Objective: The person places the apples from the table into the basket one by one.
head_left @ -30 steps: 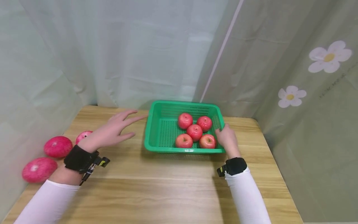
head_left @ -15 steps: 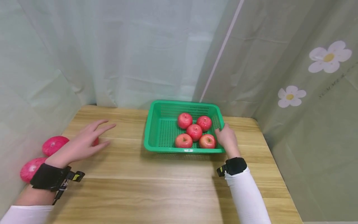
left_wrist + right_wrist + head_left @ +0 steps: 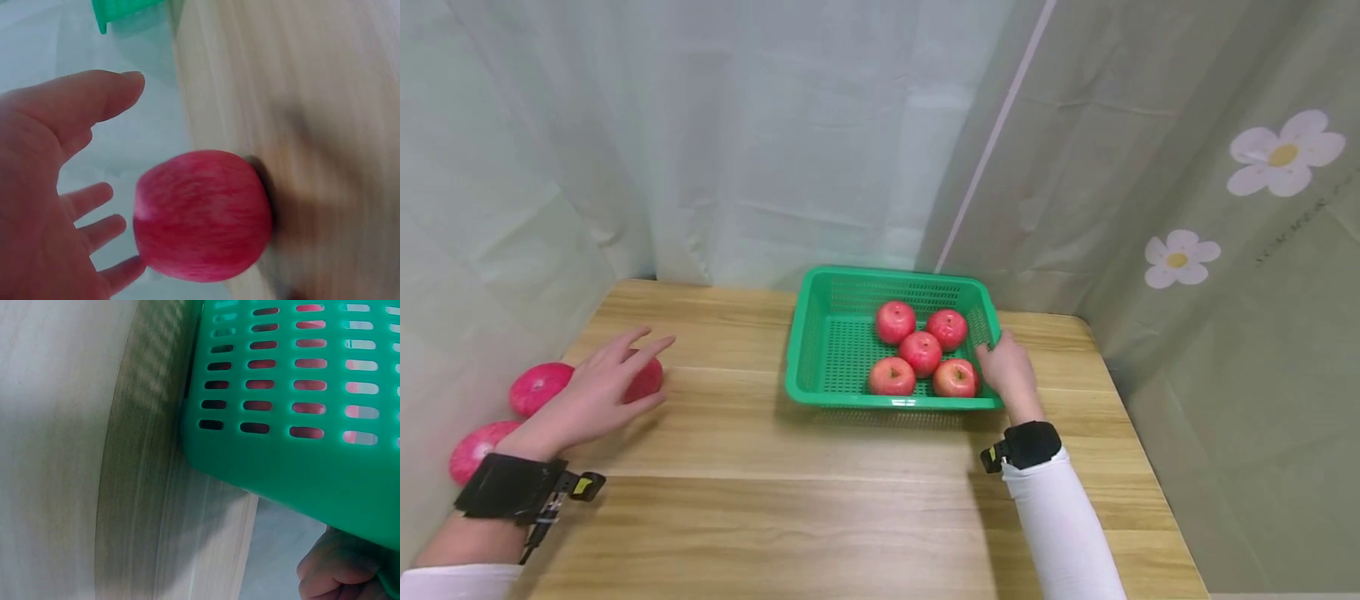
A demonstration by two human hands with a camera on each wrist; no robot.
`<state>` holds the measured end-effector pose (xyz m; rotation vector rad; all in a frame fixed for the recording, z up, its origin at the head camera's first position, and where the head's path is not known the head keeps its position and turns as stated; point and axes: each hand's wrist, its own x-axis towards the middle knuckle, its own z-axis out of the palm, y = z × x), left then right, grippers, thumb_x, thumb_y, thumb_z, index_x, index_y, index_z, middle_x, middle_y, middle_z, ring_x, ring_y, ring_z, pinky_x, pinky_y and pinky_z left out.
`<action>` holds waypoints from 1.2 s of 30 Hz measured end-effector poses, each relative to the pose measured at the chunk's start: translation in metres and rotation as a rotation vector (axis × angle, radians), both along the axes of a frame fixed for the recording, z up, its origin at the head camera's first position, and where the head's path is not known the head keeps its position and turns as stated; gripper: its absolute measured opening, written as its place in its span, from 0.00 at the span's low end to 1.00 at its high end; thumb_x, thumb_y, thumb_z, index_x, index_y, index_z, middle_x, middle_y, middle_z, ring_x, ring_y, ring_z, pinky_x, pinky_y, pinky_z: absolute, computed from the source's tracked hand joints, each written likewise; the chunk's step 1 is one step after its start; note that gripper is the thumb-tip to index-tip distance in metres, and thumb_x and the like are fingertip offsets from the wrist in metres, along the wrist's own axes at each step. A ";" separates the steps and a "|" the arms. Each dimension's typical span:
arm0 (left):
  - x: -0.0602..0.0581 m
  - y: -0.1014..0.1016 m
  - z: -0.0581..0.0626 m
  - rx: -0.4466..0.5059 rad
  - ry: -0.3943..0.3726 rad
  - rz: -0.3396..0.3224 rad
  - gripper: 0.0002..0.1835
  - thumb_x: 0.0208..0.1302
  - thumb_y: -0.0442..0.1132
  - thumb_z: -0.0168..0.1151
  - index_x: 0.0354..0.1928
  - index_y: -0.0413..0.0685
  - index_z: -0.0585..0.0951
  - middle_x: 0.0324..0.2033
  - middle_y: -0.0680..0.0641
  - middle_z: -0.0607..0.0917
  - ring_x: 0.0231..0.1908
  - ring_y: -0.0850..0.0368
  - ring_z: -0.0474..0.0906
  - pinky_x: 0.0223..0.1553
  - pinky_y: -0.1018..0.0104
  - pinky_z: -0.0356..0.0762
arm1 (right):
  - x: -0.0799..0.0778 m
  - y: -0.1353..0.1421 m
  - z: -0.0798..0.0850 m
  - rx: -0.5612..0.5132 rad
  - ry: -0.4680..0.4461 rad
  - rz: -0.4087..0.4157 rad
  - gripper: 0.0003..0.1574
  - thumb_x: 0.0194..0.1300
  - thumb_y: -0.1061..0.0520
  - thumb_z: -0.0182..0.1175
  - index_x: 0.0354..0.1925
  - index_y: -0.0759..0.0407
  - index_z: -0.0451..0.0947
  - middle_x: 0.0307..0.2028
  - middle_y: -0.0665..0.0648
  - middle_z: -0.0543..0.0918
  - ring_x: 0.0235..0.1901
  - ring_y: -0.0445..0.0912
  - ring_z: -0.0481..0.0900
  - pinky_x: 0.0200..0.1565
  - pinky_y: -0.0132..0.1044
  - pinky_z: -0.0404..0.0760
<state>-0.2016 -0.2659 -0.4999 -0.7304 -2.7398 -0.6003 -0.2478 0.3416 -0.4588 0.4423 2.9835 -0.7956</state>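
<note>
My left hand (image 3: pixel 591 396) hovers at the left over a red apple (image 3: pixel 646 380), fingers spread and partly covering it. In the left wrist view the thumb stands apart from this apple (image 3: pixel 203 215), while one fingertip comes right up to its side. My right hand (image 3: pixel 1009 375) grips the right rim of a green plastic basket (image 3: pixel 850 401), thumb over the inside edge. The right wrist view shows the basket's slotted wall (image 3: pixel 281 462), with curled fingers (image 3: pixel 340 565) under its rim. Several red apples (image 3: pixel 921 353) sit in the basket's middle and right part.
Two more apples, one farther back (image 3: pixel 540 388) and one nearer (image 3: pixel 477 450), lie by the left edge of the wooden table (image 3: pixel 820 508), partly behind my left hand and wrist. A pale curtain (image 3: pixel 820 150) hangs close behind the table and along both sides.
My left hand has moved left and down from beside the basket to above the apple at the left. The right hand keeps its grip on the rim, and the basket stays in place.
</note>
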 end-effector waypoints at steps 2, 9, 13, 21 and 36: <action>-0.001 -0.004 -0.003 -0.006 -0.026 0.022 0.52 0.54 0.39 0.83 0.80 0.47 0.65 0.73 0.23 0.62 0.68 0.18 0.60 0.60 0.14 0.58 | 0.000 0.000 0.000 -0.002 0.000 0.001 0.40 0.79 0.46 0.49 0.74 0.74 0.60 0.58 0.76 0.78 0.51 0.65 0.79 0.48 0.57 0.81; -0.009 -0.011 -0.012 -0.019 -0.056 0.053 0.57 0.54 0.38 0.84 0.82 0.42 0.59 0.71 0.20 0.61 0.66 0.16 0.61 0.56 0.15 0.64 | 0.000 0.000 0.000 0.001 0.003 0.003 0.40 0.80 0.47 0.49 0.75 0.75 0.59 0.57 0.76 0.78 0.49 0.65 0.79 0.45 0.55 0.81; -0.009 -0.012 -0.013 -0.031 -0.105 0.073 0.57 0.57 0.38 0.82 0.83 0.42 0.58 0.71 0.19 0.61 0.66 0.16 0.61 0.57 0.16 0.65 | 0.001 -0.001 0.001 -0.003 -0.002 0.004 0.40 0.80 0.46 0.49 0.75 0.74 0.58 0.55 0.75 0.78 0.47 0.64 0.79 0.42 0.52 0.81; -0.009 -0.011 -0.006 -0.079 -0.189 0.063 0.50 0.59 0.40 0.81 0.79 0.37 0.63 0.62 0.24 0.69 0.59 0.24 0.68 0.53 0.23 0.74 | 0.000 0.000 0.000 0.008 -0.004 0.005 0.40 0.80 0.47 0.48 0.74 0.75 0.59 0.56 0.76 0.78 0.48 0.64 0.79 0.43 0.53 0.81; -0.015 -0.014 -0.002 -0.100 -0.274 0.109 0.54 0.55 0.40 0.83 0.79 0.34 0.62 0.66 0.18 0.62 0.61 0.18 0.63 0.55 0.18 0.69 | 0.001 -0.001 -0.002 0.022 0.021 0.015 0.40 0.79 0.47 0.48 0.73 0.76 0.59 0.56 0.77 0.79 0.50 0.66 0.81 0.45 0.55 0.81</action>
